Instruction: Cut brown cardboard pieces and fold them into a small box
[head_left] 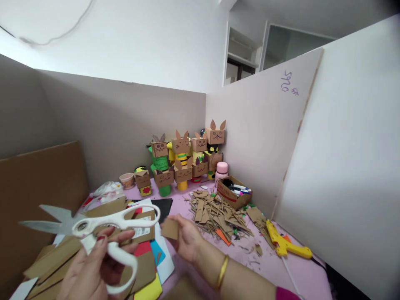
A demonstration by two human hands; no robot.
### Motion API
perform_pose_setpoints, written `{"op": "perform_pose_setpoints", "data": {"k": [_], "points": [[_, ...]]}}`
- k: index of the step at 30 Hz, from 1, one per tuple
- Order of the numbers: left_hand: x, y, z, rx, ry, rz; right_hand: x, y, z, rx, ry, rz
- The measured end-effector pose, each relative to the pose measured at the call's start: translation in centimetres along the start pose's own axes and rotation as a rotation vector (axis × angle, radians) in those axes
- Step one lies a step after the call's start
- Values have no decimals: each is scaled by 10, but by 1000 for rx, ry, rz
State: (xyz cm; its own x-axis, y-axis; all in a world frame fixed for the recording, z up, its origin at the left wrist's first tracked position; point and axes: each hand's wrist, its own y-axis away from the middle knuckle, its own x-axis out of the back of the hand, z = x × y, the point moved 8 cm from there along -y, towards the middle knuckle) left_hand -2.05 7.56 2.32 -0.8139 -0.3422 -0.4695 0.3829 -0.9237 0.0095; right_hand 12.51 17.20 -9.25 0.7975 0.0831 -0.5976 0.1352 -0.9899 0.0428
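Observation:
My left hand (pixel 96 262) is closed around white-handled scissors (pixel 112 223), whose blades are spread and point to the left. Between the thumb and fingers of my right hand (pixel 189 241) is a small piece of brown cardboard (pixel 170 229). A gold bangle (pixel 223 271) circles my right wrist. Under the scissors lies a pile of flat cardboard (pixel 143 271) mixed with coloured paper sheets, partly hidden by my left hand. Just beyond my right hand spreads a heap of cardboard scraps (pixel 215 212).
Several cardboard animal figures (pixel 181 146) stand at the back, near a pink bottle (pixel 221 168) and a small cup (pixel 127 181). A cardboard box (pixel 233 200) holds pens. At the right lies a yellow glue gun (pixel 287 246) with its cord. Partition walls (pixel 250 125) enclose the pink table (pixel 250 279).

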Motion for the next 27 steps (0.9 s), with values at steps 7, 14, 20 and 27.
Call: {"op": "perform_pose_setpoints", "data": {"k": [7,14,20,27], "points": [[-5,-6,-8,-16,33,-56,1,14,-1,66,419,76],[-1,-10,-16,-13,42,-36,109,83,-76,352,1133,365],[-9,-2,-18,57,44,3,157,105,-107,335,1460,552],[-2,0,-12,24,84,-12,69,64,-47,287,1521,94]]}}
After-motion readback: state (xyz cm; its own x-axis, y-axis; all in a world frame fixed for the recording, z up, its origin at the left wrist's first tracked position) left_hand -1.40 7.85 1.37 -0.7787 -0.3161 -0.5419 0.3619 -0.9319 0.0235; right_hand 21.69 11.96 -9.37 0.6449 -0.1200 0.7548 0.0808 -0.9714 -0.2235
